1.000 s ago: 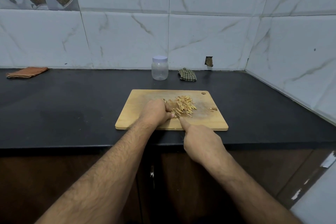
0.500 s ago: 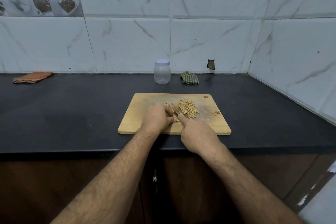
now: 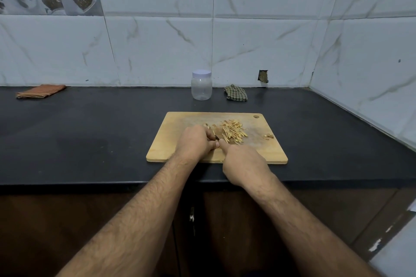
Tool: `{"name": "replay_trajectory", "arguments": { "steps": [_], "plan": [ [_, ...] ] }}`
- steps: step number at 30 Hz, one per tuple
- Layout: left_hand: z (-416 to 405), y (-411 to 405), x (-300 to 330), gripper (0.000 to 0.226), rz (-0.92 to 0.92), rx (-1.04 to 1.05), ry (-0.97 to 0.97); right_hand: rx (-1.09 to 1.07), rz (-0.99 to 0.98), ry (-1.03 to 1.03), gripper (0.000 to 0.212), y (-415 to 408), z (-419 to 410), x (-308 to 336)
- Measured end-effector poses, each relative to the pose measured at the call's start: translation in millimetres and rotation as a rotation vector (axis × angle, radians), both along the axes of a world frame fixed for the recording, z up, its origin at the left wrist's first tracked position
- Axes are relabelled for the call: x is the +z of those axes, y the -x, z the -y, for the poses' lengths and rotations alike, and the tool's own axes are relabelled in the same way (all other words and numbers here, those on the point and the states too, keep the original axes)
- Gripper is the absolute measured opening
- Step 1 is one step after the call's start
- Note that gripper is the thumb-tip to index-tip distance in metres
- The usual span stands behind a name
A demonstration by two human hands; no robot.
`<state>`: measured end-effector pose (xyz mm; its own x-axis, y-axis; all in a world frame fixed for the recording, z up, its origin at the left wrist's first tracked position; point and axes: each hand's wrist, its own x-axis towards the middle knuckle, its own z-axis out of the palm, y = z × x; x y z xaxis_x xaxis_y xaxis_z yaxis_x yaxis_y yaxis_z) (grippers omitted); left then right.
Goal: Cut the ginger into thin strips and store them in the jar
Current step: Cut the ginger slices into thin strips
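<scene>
Head view shows us the ginger strips point(image 3: 233, 133) heaped right of the middle of the cutting board point(image 3: 175, 141), with a few scraps point(image 3: 269, 136) near its right edge. Our left hand point(image 3: 195, 141) curls its fingers down on an uncut ginger piece point(image 3: 208, 127) just left of the heap. Our right hand point(image 3: 244, 161) grips a knife point(image 3: 217, 137), forefinger stretched along it, though most of the blade is hidden. Beyond the board's far edge stands the lidded jar point(image 3: 201, 85), with a checked cloth point(image 3: 236, 92) beside it, at the counter's point(image 3: 90, 130) back edge. An orange cloth point(image 3: 40, 91) lies at the back left corner.
</scene>
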<state>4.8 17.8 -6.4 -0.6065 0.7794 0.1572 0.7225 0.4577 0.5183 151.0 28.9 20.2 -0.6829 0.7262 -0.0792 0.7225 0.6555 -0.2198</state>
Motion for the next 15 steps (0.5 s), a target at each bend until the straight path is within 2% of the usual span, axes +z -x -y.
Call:
{"name": "replay_trajectory", "arguments": {
  "steps": [7,15],
  "plan": [
    [0.3,-0.9,1.2,0.019,-0.006,-0.003,0.008,-0.017,-0.012,0.023,0.076,-34.0,11.8,-13.9],
    [3.3,-3.0,1.2,0.020,-0.011,-0.021,0.000,-0.060,-0.087,0.033,0.071,-13.6,-2.2,-2.3]
  ]
}}
